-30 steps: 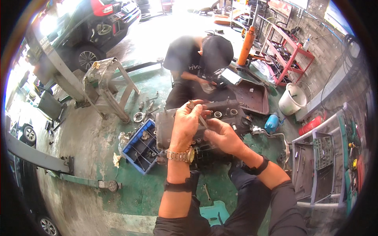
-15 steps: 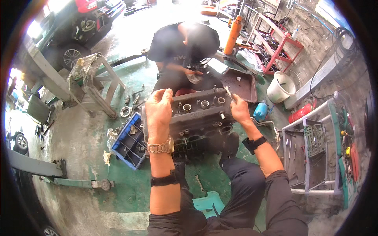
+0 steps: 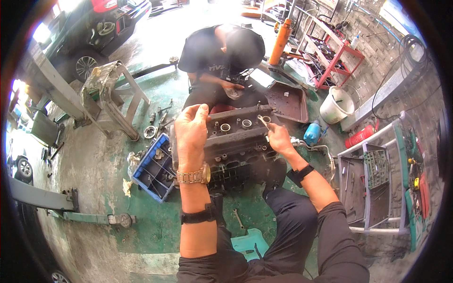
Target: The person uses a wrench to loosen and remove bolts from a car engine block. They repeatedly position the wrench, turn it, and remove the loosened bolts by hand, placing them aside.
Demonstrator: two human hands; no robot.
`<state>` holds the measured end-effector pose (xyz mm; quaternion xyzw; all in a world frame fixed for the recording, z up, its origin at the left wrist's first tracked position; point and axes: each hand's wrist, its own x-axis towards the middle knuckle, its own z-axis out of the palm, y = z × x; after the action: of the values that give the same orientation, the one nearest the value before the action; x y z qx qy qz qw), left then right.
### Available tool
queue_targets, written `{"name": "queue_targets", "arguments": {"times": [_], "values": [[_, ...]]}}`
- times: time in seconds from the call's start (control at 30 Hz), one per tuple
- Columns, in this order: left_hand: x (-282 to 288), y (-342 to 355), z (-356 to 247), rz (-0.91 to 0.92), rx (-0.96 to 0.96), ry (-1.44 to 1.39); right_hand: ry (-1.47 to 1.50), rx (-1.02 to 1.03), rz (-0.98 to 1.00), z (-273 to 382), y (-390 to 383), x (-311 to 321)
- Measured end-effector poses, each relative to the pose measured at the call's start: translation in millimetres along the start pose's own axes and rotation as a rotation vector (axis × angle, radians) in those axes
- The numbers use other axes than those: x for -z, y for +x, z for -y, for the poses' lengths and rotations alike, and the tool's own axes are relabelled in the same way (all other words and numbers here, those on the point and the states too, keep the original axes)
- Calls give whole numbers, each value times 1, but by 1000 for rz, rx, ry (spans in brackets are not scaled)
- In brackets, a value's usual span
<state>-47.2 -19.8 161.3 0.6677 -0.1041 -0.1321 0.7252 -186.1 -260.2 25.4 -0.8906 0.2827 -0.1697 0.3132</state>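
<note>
A dark grimy engine assembly (image 3: 231,139), topped by a cover with several round holes, lies in front of me. My left hand (image 3: 191,129) is raised at its left end, fingers curled with the thumb against them; what they hold, if anything, is hidden. My right hand (image 3: 278,139) grips a metal wrench (image 3: 265,121), its upper end over the cover near the right-hand hole. Beside the engine, at left, is a blue divided bin (image 3: 166,187) holding small parts. Another wrench (image 3: 238,218) lies on the green floor below, by a turquoise plastic piece (image 3: 243,241).
A co-worker (image 3: 207,56) crouches opposite, hands on a dark object. A step stool (image 3: 130,118) stands left; a brown tray (image 3: 295,111), white bucket (image 3: 337,111), blue container (image 3: 312,133), red extinguisher (image 3: 358,138) and tool rack (image 3: 351,198) are at right. Cars are at left.
My hands have separated since the earliest frame. Since then my left hand has moved left and up along the engine; my right, holding the wrench, went right, then slightly back left over the cover.
</note>
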Motion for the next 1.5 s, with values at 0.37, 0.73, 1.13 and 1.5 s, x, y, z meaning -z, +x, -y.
{"name": "queue_targets", "arguments": {"times": [0.37, 0.73, 1.13, 1.5], "values": [[0, -2, -4, -8, -5, -24, -13, -117, 26, 9, -1, 2], [-1, 0, 0, -5, -1, -78, -136, -4, -38, 8, -5, 2], [-3, -3, -4, 1, 3, -71, -149, -56, -27, 5, -3, 1], [-2, -5, -5, -1, 7, -86, -124, -28, -61, -13, -1, -10]]}}
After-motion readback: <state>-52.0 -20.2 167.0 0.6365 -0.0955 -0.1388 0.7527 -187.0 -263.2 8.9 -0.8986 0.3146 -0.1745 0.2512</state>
